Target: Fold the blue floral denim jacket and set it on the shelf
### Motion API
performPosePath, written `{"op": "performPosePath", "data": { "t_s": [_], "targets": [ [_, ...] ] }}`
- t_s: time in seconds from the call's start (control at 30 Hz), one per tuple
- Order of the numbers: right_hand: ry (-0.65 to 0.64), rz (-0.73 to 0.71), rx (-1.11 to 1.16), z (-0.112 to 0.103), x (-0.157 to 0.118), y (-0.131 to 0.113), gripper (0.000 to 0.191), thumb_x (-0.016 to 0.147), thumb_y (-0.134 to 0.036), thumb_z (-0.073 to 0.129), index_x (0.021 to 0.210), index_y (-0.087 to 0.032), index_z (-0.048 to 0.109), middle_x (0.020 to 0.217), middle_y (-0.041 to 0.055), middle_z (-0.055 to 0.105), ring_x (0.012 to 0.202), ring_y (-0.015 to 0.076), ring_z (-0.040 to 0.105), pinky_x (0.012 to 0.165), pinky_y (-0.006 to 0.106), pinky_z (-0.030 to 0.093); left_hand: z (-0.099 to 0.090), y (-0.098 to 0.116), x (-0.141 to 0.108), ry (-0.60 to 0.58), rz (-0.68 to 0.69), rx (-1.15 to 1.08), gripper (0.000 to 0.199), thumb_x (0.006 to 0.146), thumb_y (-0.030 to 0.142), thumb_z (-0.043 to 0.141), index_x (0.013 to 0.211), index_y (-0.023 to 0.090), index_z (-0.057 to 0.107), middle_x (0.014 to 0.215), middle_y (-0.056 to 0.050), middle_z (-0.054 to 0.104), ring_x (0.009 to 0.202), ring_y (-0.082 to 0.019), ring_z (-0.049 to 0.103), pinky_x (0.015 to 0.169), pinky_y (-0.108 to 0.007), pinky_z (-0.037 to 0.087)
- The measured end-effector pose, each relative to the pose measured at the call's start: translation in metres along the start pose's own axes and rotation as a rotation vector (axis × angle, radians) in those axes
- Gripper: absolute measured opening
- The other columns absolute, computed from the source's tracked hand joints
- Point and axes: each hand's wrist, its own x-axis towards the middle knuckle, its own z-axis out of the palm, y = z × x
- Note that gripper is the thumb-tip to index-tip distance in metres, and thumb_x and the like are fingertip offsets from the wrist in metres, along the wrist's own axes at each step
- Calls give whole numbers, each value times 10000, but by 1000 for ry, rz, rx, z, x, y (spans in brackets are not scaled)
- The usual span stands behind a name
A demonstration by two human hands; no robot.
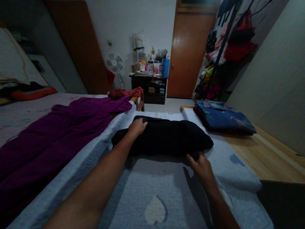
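Note:
A black garment (166, 136), folded into a wide bundle, lies across the light blue bedsheet in front of me. My left hand (137, 127) grips its far left part, with thumb and fingers closed on the cloth. At the near right edge, my right hand (200, 163) holds the cloth's border; its fingertips are partly hidden against the dark fabric. The garment's exact kind cannot be made out. Under it the light blue sheet (152, 178) shows a pale heart print.
A folded denim garment (224, 116) tops a pile on the wooden ledge (245, 152) at right. Purple cloth (62, 127) covers the neighbouring bed's edge at left. Farther back stand a fan (115, 63), a dark cabinet (147, 87) and a brown door (190, 54).

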Motion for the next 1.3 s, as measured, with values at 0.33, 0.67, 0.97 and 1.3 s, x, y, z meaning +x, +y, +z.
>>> {"op": "performPosePath", "data": {
  "t_s": [0.33, 0.67, 0.97, 1.3],
  "targets": [
    [201, -75, 43, -4, 48, -25, 1046, 700, -455, 692, 1495, -81, 126, 1349, 247, 464, 1232, 365, 479, 965, 462, 420, 13, 1, 9, -276, 105, 81, 391, 608, 289, 752, 991, 221, 709, 1074, -84, 726, 972, -272, 678, 755, -290, 500],
    [302, -30, 198, -49, 105, -22, 564, 735, -304, 556, 1284, -191, 491, 1066, 97, 663, 925, 261, 629, 817, 344, 475, -34, 16, 25, 287, 64, 44, 362, 806, 173, 513, 1133, 257, 644, 1078, -64, 688, 1027, -256, 631, 818, -322, 474],
    [158, 92, 113, -1, 152, -22, 654, 749, -219, 482, 1364, -48, 342, 1239, 221, 571, 1118, 294, 572, 962, 378, 428, -2, 29, 71, 241, -10, 33, 513, 890, 323, 524, 1378, 216, 412, 1365, -161, 488, 1220, -312, 522, 973, -428, 432],
    [413, -137, 12, -2, 93, -32, 512, 776, -300, 510, 1256, -131, 459, 1355, 213, 448, 1294, 335, 376, 1060, 517, 311, 1, 23, -43, 53, 348, -402, 272, 883, 315, 487, 1119, 206, 569, 1074, -61, 645, 902, -182, 644, 845, -323, 500]
  ]
}}
